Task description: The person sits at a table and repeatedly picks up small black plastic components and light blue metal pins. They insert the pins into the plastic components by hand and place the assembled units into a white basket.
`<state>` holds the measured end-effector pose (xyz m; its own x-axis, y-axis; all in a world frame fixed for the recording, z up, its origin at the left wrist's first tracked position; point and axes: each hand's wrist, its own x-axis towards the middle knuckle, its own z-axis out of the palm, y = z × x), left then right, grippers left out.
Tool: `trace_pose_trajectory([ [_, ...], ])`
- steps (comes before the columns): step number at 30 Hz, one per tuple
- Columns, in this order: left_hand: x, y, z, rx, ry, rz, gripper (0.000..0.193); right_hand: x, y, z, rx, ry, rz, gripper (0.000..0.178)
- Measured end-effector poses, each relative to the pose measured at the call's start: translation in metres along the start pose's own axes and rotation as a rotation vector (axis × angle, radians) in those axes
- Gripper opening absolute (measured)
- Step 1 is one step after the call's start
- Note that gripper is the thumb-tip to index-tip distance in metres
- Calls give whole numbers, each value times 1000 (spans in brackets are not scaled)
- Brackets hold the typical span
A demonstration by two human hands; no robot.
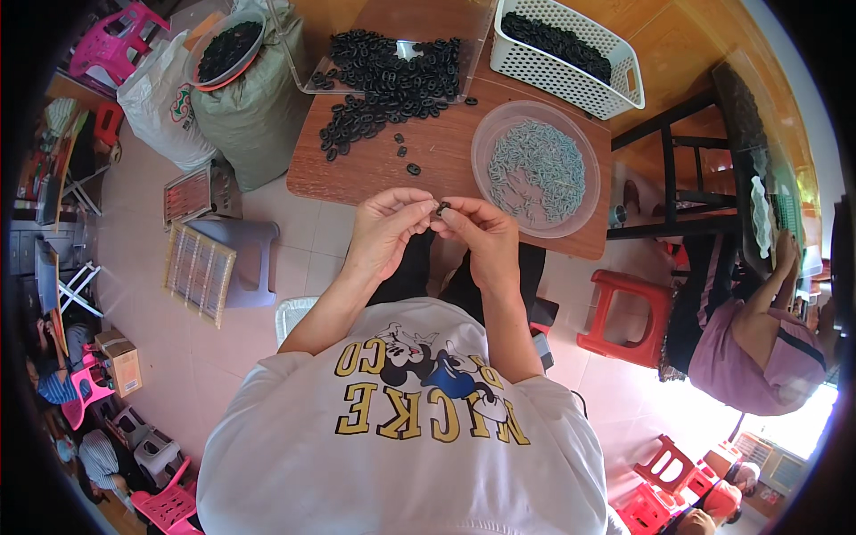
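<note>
At the near edge of the table, my left hand (392, 230) and my right hand (484, 234) meet fingertip to fingertip. A small black plastic part (442, 209) is pinched in the right hand's thumb and fingers. The left hand's thumb and fingers are pressed together against it; what they hold, if anything, is too small to make out. Just beyond, a heap of black oval plastic parts (401, 80) spills from a clear plastic box (473, 53). To the right, a round translucent bowl (480, 134) contains many small silvery screws (557, 165).
A white perforated basket (629, 85) of black parts stands at the table's far right. Sacks (245, 125) stand left of the table, one carrying a bowl (260, 45) of black parts. A red stool (615, 325) is at right, near a seated person (758, 348).
</note>
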<state>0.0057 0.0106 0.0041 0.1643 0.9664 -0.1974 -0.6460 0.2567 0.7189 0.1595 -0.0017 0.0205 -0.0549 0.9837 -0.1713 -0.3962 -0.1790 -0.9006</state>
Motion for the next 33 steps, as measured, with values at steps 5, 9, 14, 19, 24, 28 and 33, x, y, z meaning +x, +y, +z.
trace_pose_trajectory([
  [5,-1,-2,-2,18,-5,1,11,0,1,-1,-34,5,-23,18],
  [9,-3,-1,1,61,-4,20,12,-1,2,-1,-73,29,-18,17],
  [14,-4,1,0,156,-25,55,15,-6,-1,2,-155,56,-31,15],
  [19,-4,2,-2,271,-48,70,19,-13,-4,10,-351,92,-74,14],
  [24,-3,3,-3,186,-50,40,20,-11,3,12,-274,134,-92,14],
  [28,-4,-1,-4,161,-22,37,20,-11,5,12,-319,141,-97,13],
  [33,-4,-6,-8,155,7,4,21,-13,8,10,-327,146,-81,12],
])
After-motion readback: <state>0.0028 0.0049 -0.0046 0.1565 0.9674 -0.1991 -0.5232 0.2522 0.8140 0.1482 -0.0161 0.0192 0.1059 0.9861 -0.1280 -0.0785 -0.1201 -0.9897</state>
